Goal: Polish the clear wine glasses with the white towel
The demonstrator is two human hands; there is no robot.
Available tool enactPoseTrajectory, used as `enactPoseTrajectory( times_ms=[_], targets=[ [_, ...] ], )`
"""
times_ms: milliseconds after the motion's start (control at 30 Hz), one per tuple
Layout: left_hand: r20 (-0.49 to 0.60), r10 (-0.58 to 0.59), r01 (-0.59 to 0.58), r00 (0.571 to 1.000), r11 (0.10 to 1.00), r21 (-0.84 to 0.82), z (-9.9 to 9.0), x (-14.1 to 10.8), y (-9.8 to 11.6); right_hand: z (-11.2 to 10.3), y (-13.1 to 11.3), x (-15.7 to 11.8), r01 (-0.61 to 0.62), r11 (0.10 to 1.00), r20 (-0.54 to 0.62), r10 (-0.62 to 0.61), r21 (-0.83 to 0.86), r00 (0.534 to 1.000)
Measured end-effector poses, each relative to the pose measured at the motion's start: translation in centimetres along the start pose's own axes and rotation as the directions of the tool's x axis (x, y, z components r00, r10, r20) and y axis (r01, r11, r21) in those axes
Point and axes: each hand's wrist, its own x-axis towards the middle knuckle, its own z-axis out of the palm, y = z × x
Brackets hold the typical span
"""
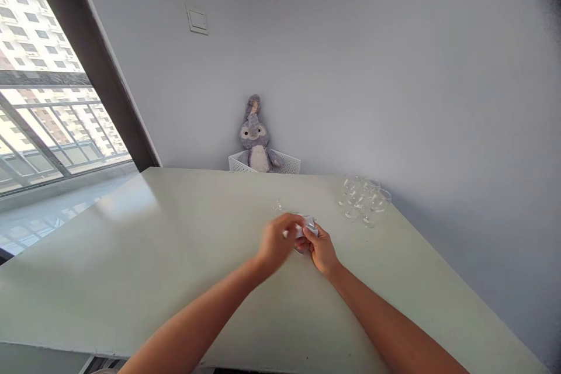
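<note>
Right hand (323, 250) is gripping a white item (311, 227), left hand (276, 241) grip unclear, work seemingly unfinished, glasses (362, 194) sitting near right edge of desk (205, 216).

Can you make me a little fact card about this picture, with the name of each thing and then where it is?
Right grip: pinching a small thing, white and clear; too small to tell what
Left grip: blurred, fingers by the small thing
Table: pale, under both arms
Glasses: clear, bunched right of the hands
Toy: grey, in a white basket past the table
Switch: on the wall
</note>
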Motion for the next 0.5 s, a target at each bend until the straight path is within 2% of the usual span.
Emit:
enactPoseTrajectory(
  times_ms=[33, 67, 133, 167, 267, 333, 400, 500],
  targets=[
    [-0.129, -0.203, 0.184, 0.971, 0.971, -0.150, -0.7, 0.7, -1.5, 0.2, -0.1, -0.1, 0.009, 0.999, 0.019, -0.009, 0.034, 1.000],
    [-0.155, -0.382, 0.321, 0.911, 0.893, -0.316, -1.2, 1.0, -2.9, 0.3, -0.2, -0.3, 0.016, 0.998, 0.037, -0.019, 0.067, 0.999],
    [-0.084, -0.486, 0.411, 0.870, 0.808, -0.422, -1.9, 0.8, -5.3, 0.6, -0.4, -0.5, 0.011, 0.992, 0.075, -0.021, 0.129, 0.997],
    [0.010, -0.493, 0.424, 0.870, 0.738, -0.524, -2.1, 0.6, -6.1, 0.8, -0.4, -0.6, -0.014, 0.987, 0.100, -0.002, 0.158, 0.995],
    [0.203, -0.354, 0.384, 0.913, 0.578, -0.721, -2.0, 0.3, -7.2, 1.1, -0.2, -1.0, -0.168, 0.946, 0.199, 0.115, 0.279, 0.973],
    [0.237, -0.287, 0.362, 0.928, 0.551, -0.752, -1.9, 0.3, -7.4, 1.4, 0.0, -1.2, -0.270, 0.897, 0.249, 0.189, 0.351, 0.950],
    [0.237, -0.281, 0.359, 0.930, 0.561, -0.746, -2.0, 0.2, -7.5, 1.7, 0.0, -1.5, -0.310, 0.879, 0.267, 0.221, 0.362, 0.938],
    [0.222, -0.321, 0.373, 0.921, 0.558, -0.741, -2.2, -0.2, -7.5, 2.2, -0.2, -2.3, -0.235, 0.952, 0.275, 0.176, 0.196, 0.945]
  ],
)
